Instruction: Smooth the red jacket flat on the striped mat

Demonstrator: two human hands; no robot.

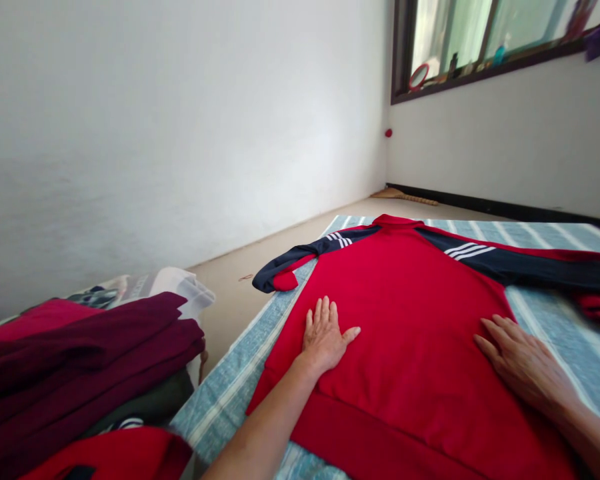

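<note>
A red jacket (pixel 400 307) with dark navy sleeves and white stripes lies spread out, its collar toward the far side and its hem toward me. My left hand (pixel 325 337) rests flat on the left part of its body, fingers spread and thumb pointing right. On the right edge of the body lies my right hand (pixel 525 360), palm down with fingers stretched out. The left sleeve (pixel 300 257) is bent back on itself, and the right sleeve (pixel 545 267) extends out to the right. Neither hand grips anything. Under the jacket is a blue-and-white striped cloth (pixel 230 393).
To the left is a heap of clothes, with a maroon garment (pixel 90 360), a red garment (pixel 120 453) and a white plastic bag (pixel 175 287). A white wall (pixel 180 120) stands beyond. Small items, including a round red-rimmed mirror (pixel 419 77), line the window sill.
</note>
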